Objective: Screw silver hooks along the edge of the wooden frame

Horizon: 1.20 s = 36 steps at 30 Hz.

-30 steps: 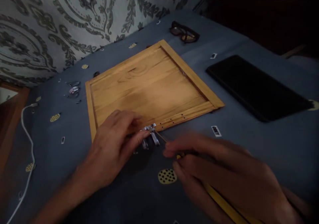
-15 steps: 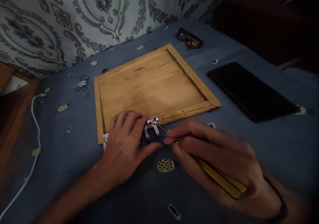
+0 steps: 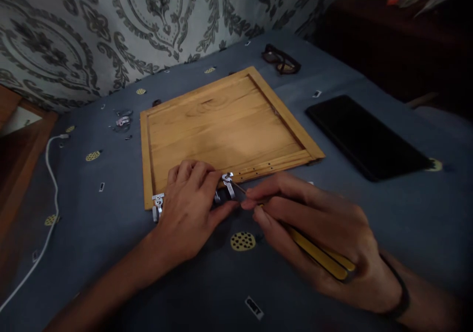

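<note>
A wooden panel (image 3: 221,125) with a raised frame lies flat on the blue cloth. A small metal hook bracket (image 3: 228,184) sits on its near edge, beside a row of small holes. My left hand (image 3: 192,209) rests on that edge, fingers curled, thumb and fingers pressed at the bracket. My right hand (image 3: 314,233) grips a yellow-handled screwdriver (image 3: 321,258), its thin shaft pointing at the bracket. A second metal bracket (image 3: 158,206) hangs at the panel's near left corner.
A black tablet (image 3: 365,135) lies to the right, dark glasses (image 3: 281,61) at the back. Loose metal parts (image 3: 121,121) lie left of the panel. A white cable (image 3: 48,174) runs along the left. A patterned wall rises behind the blue cloth (image 3: 111,253).
The view has shifted so the panel's near left corner and its bracket show. Both hands have closed in on the middle bracket, and the screwdriver tip has come up to it.
</note>
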Each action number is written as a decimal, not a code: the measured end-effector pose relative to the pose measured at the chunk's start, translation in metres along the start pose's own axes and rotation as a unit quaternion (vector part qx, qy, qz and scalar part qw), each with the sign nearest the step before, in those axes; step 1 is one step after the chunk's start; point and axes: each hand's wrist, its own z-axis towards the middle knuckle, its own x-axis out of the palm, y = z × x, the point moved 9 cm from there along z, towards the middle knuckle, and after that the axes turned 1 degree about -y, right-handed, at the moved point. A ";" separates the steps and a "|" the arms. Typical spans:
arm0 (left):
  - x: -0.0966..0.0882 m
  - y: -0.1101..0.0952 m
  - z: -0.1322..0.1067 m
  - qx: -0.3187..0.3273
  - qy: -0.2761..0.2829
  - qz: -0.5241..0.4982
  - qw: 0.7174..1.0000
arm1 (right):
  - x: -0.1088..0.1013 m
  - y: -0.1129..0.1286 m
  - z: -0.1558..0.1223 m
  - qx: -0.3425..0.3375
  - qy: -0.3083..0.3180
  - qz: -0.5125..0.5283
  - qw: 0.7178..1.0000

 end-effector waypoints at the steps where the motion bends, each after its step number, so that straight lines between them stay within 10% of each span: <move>1: 0.001 0.000 0.000 -0.002 0.003 -0.002 1.000 | 0.000 0.000 0.000 0.001 0.000 -0.001 1.000; 25: 0.008 0.015 0.008 -0.091 0.048 -0.076 0.992 | -0.008 -0.004 0.002 0.012 -0.049 0.004 0.999; 36: 0.009 0.017 0.008 -0.093 0.053 -0.072 0.992 | -0.023 -0.019 0.017 0.133 -0.114 0.115 0.978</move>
